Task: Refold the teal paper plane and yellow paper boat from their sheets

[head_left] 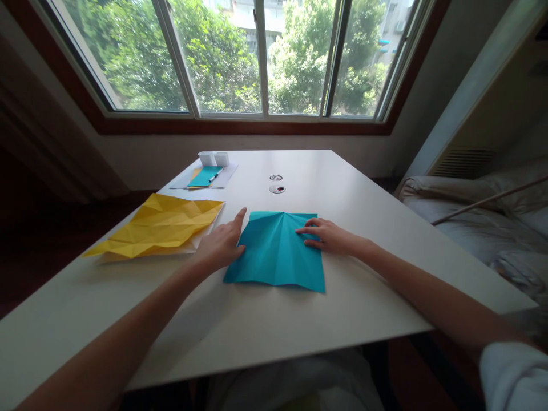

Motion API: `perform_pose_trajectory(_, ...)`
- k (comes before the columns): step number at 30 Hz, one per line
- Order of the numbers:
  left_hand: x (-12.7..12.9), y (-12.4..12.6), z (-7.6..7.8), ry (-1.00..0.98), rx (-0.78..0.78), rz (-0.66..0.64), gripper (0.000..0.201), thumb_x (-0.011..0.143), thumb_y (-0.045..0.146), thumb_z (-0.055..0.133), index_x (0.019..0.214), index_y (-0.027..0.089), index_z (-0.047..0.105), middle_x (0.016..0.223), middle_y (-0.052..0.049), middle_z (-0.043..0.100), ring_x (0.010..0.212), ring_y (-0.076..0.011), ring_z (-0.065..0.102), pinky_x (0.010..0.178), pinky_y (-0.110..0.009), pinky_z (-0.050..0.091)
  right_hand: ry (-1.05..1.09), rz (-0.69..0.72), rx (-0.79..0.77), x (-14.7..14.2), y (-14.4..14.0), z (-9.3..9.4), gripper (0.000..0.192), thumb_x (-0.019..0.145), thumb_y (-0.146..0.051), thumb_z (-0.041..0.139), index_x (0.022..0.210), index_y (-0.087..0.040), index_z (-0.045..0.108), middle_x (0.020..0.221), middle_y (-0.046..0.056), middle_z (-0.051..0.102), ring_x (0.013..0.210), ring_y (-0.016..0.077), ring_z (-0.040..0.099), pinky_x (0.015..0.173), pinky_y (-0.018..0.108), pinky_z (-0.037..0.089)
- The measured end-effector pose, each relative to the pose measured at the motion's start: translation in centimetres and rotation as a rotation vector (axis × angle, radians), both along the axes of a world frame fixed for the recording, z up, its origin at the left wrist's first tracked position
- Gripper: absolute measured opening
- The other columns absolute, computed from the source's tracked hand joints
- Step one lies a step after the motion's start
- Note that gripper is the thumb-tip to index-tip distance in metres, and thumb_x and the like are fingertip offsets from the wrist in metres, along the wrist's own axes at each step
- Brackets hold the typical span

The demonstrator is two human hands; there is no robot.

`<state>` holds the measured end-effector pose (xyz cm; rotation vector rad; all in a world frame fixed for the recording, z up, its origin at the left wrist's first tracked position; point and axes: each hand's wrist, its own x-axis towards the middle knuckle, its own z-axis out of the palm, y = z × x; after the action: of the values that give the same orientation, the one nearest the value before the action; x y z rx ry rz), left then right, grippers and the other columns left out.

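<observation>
A: Where is the creased turquoise paper sheet (276, 260)?

B: It lies on the white surface (377, 279), between the left hand (221, 244) and the right hand (329, 235). Folds fan out from the middle of its far edge, leaving the near edge wavy.

A: And the fingers?

B: On the left, the thumb meets the sheet's side edge while the index finger extends forward past it; no pinch can be seen. On the right, the fingers rest loosely bent on top of the sheet, clasping nothing.

A: Why a hand at each side?

B: Probably for steadiness. The creases raise the paper into shallow ridges, and a light touch at opposite sides would check sliding without crushing them.

A: What of the yellow paper sheet (165, 227)?

B: It rests just beyond the left hand, apart from the turquoise one, crossed by many creases. White shows along its edge; whether that is its underside or another sheet cannot be told. Its spot off to the side presumably gives both hands room.

A: And the far left corner?

B: Two white containers (221, 159) stand behind a small turquoise paper (201, 177), with a black-and-white pen (216, 175) at its right edge. Gathered there, they seem kept out of the arms' way.
</observation>
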<state>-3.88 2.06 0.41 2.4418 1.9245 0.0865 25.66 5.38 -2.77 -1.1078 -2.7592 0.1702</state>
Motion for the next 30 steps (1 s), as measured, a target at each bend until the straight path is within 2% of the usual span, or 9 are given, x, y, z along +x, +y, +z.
perform_pose_trajectory(4,0.8,-0.9,-0.5,0.105,0.290,-0.365,0.080,0.074,0.006,0.047,0.143,0.029,0.015,0.145,-0.012,0.025,0.133,-0.0326,0.021,0.103,-0.051,0.026,0.001,0.003,-0.006,0.5,0.4,-0.1,0.043,0.090,-0.044,0.038,0.129,-0.030,0.049,0.126,0.011,0.050,0.110,0.0285,0.050,0.093,0.048,0.040)
perform_pose_trajectory(6,0.9,-1.1,-0.8,0.168,0.271,-0.509,0.073,0.075,-0.002,0.039,0.138,0.035,0.031,0.149,-0.006,0.020,0.137,-0.0304,0.011,0.105,-0.057,0.016,0.009,0.011,-0.013,0.7,0.7,-0.3,0.042,0.090,-0.044,0.037,0.129,-0.031,0.048,0.127,0.009,0.050,0.112,0.0286,0.049,0.095,0.048,0.038)
perform_pose_trajectory(8,1.0,-1.2,-1.0,0.201,0.192,-0.569,0.066,0.077,-0.004,0.034,0.131,0.034,0.042,0.147,-0.004,0.027,0.137,-0.0278,0.012,0.106,-0.059,0.011,0.022,0.016,-0.009,0.9,0.9,-0.3,0.042,0.090,-0.042,0.037,0.128,-0.031,0.049,0.127,0.009,0.051,0.113,0.0283,0.048,0.096,0.048,0.037)
perform_pose_trajectory(12,1.1,-1.1,-0.6,0.192,0.025,-0.545,0.058,0.079,-0.003,0.032,0.126,0.028,0.045,0.134,-0.007,0.047,0.125,-0.0245,0.040,0.102,-0.057,0.022,0.034,-0.004,0.020,0.7,0.8,-0.3,0.039,0.090,-0.041,0.037,0.126,-0.030,0.052,0.124,0.009,0.054,0.111,0.0275,0.051,0.095,0.048,0.037)
perform_pose_trajectory(16,1.5,-1.3,0.2,0.186,0.027,-0.536,0.038,0.087,0.011,0.035,0.119,0.023,0.049,0.111,-0.009,0.061,0.094,-0.0209,0.060,0.087,-0.041,0.041,0.053,-0.055,0.061,-0.3,0.1,-0.1,0.037,0.090,-0.044,0.036,0.117,-0.030,0.058,0.119,0.008,0.057,0.106,0.0265,0.054,0.091,0.045,0.039)
perform_pose_trajectory(21,2.6,-1.7,-0.2,0.214,0.124,-0.434,0.037,0.092,0.033,0.035,0.124,0.017,0.044,0.089,-0.009,0.066,0.076,-0.0226,0.063,0.063,-0.031,0.045,0.095,-0.062,0.112,-1.6,-1.0,-0.1,0.032,0.089,-0.043,0.042,0.103,-0.023,0.062,0.106,0.007,0.062,0.100,0.0231,0.055,0.091,0.040,0.038)
perform_pose_trajectory(24,3.3,-1.2,-1.1,0.217,0.153,-0.445,0.035,0.093,0.040,0.031,0.111,0.020,0.053,0.084,-0.007,0.065,0.071,-0.0212,0.063,0.057,-0.028,0.043,0.110,-0.092,0.133,-2.2,-1.4,-0.3,0.031,0.087,-0.044,0.045,0.099,-0.021,0.062,0.101,0.007,0.063,0.096,0.0221,0.056,0.089,0.039,0.038)
perform_pose_trajectory(27,3.7,-0.4,-1.7,0.197,0.191,-0.481,0.037,0.092,0.045,0.031,0.092,0.019,0.057,0.086,-0.007,0.062,0.076,-0.0207,0.061,0.060,-0.028,0.044,0.108,-0.149,0.157,-2.5,-1.5,-0.5,0.032,0.086,-0.047,0.046,0.095,-0.020,0.062,0.097,0.008,0.063,0.094,0.0222,0.057,0.087,0.038,0.038)
perform_pose_trajectory(30,3.8,0.2,-2.1,0.105,0.195,-0.541,0.040,0.090,0.050,0.033,0.095,0.017,0.055,0.101,-0.011,0.059,0.093,-0.0233,0.058,0.077,-0.033,0.046,0.100,-0.170,0.152,-2.6,-1.5,-0.5,0.034,0.084,-0.050,0.049,0.095,-0.019,0.061,0.095,0.009,0.062,0.093,0.0231,0.057,0.087,0.039,0.038)
